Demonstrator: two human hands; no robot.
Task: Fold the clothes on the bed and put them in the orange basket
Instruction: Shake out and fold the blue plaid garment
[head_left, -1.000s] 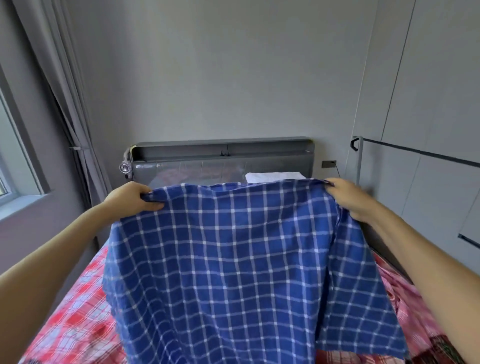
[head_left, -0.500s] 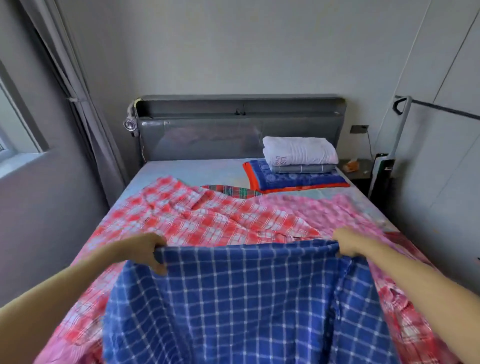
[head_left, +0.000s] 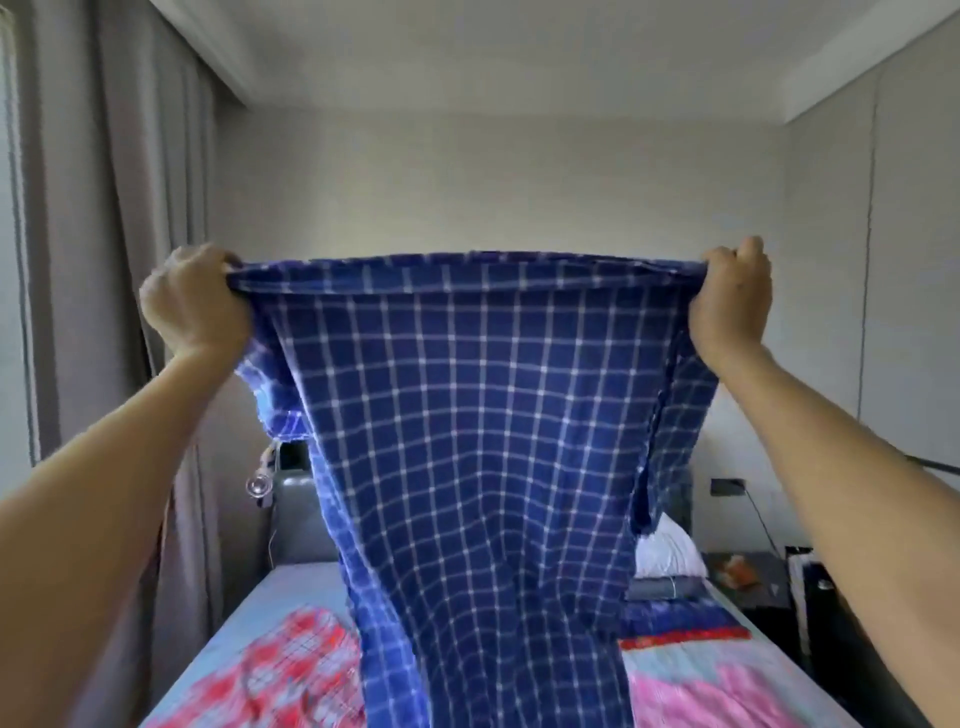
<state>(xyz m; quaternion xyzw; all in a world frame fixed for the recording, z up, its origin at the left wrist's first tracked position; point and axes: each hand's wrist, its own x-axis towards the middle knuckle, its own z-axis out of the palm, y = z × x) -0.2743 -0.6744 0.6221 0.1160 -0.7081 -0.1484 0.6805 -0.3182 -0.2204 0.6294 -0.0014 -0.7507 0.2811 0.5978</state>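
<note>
Raised from bed level half a second ago, the blue checked garment (head_left: 467, 441) now hangs at arm's height in front of the far wall, its top edge stretched taut and level between both hands. Left hand (head_left: 195, 301) grips the left end of that edge with fingers curled tightly round bunched cloth; right hand (head_left: 732, 301) grips the right end in the same way. Both arms are extended forward and upward. The cloth hangs freely, narrowing toward its lower end, which runs out of the bottom of the frame above the bed (head_left: 291, 587). On the mattress, a red checked garment (head_left: 296, 670) lies to the left of the hanging cloth and a pink garment (head_left: 706, 696) to the right. A stack of folded items (head_left: 667, 558) sits near the dark headboard (head_left: 298, 514). Grey curtains (head_left: 104, 260) hang on the left.
</note>
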